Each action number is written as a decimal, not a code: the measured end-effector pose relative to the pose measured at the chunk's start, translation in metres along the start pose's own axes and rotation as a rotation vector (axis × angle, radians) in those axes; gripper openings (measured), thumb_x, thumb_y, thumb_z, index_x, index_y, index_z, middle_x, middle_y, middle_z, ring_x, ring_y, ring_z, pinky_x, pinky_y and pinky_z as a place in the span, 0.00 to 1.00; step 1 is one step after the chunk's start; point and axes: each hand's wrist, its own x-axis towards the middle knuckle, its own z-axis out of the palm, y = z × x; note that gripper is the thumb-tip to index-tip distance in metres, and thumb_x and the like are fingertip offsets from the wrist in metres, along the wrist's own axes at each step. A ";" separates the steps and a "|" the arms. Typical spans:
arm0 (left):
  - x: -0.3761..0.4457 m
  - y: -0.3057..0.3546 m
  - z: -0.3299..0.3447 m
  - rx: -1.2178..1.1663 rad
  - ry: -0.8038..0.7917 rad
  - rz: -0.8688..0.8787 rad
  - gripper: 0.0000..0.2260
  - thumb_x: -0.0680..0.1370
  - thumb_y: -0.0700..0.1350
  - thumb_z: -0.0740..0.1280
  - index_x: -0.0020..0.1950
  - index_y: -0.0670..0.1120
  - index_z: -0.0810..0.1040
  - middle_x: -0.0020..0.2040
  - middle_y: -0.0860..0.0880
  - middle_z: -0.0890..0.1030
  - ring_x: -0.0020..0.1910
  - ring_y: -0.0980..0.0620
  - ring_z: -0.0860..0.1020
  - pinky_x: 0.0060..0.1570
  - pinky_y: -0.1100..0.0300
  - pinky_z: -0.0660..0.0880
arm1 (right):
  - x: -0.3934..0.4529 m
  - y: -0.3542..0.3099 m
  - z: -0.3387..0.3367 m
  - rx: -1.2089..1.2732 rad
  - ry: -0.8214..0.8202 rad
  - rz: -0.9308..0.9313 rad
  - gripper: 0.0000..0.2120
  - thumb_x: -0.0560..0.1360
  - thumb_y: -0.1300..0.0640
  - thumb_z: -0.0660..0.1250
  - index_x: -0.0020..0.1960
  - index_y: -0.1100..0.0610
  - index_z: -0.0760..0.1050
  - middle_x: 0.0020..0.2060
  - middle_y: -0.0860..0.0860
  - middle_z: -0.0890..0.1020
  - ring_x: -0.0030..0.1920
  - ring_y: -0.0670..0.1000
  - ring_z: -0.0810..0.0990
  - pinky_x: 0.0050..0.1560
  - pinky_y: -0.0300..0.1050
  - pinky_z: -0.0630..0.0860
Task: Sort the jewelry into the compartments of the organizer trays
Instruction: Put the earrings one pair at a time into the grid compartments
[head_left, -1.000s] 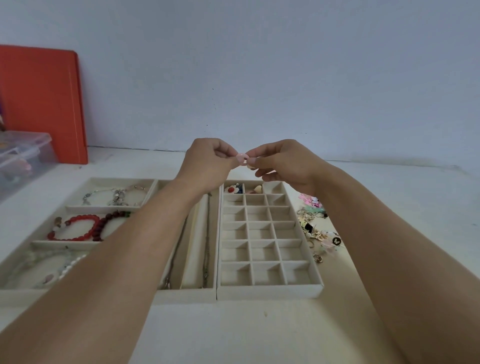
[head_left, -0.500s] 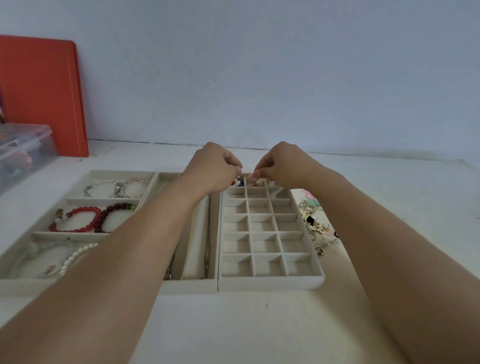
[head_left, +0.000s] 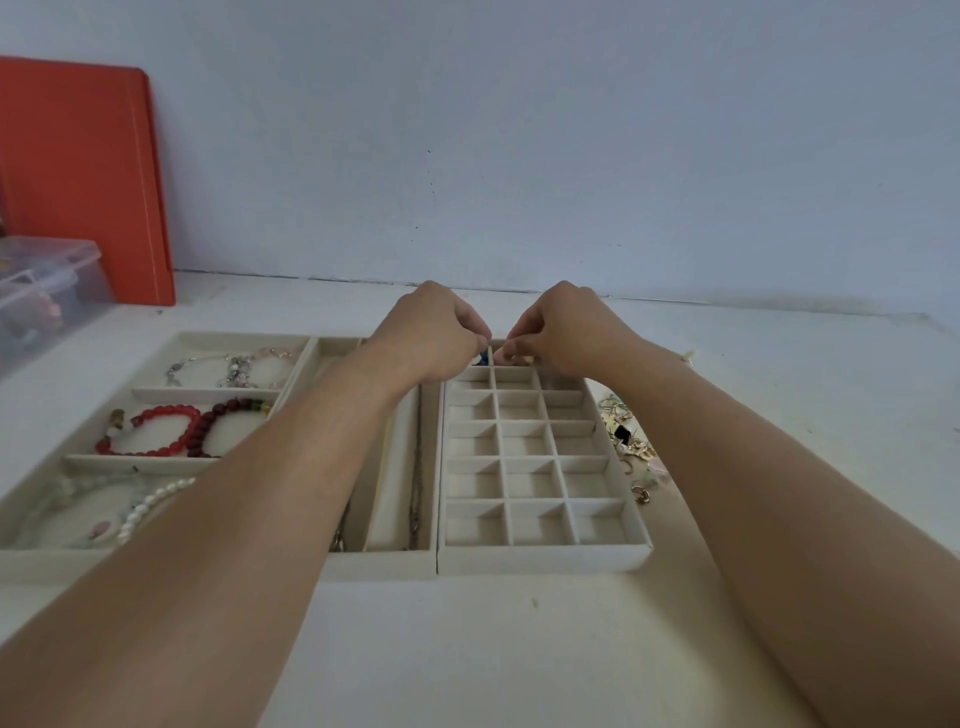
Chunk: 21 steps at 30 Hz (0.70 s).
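Hands low over far row of grid tray (head_left: 540, 556): left hand (head_left: 431, 332) and right hand (head_left: 563, 327) curled, fingertips pinched close together; held piece hidden, probably small. Placing step, likely. Next: release into far cell, then reach for pile (head_left: 631, 447) right of tray.

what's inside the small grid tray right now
The grid tray shows bare compartments in its five near rows. Both hands, left and right, cover most of the far row; a blue bit peeks out between them.
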 end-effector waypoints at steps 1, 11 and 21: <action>-0.001 0.001 0.000 0.014 -0.026 -0.001 0.07 0.77 0.41 0.69 0.47 0.51 0.86 0.49 0.50 0.84 0.48 0.55 0.80 0.47 0.61 0.76 | 0.000 0.000 0.001 0.002 0.021 -0.014 0.06 0.70 0.51 0.79 0.45 0.51 0.86 0.36 0.47 0.84 0.34 0.44 0.79 0.34 0.37 0.74; -0.004 0.002 0.001 0.111 -0.130 0.002 0.07 0.78 0.42 0.69 0.53 0.49 0.86 0.54 0.49 0.84 0.56 0.50 0.79 0.59 0.57 0.75 | -0.001 0.002 0.004 0.010 0.045 -0.021 0.07 0.68 0.55 0.80 0.42 0.52 0.83 0.38 0.51 0.85 0.40 0.53 0.85 0.44 0.48 0.83; -0.009 0.007 0.005 0.297 -0.222 0.078 0.20 0.82 0.36 0.58 0.65 0.54 0.81 0.65 0.49 0.79 0.44 0.52 0.73 0.34 0.66 0.66 | -0.003 0.000 -0.006 -0.048 -0.061 -0.069 0.07 0.73 0.60 0.75 0.48 0.50 0.83 0.43 0.47 0.85 0.45 0.48 0.82 0.35 0.36 0.71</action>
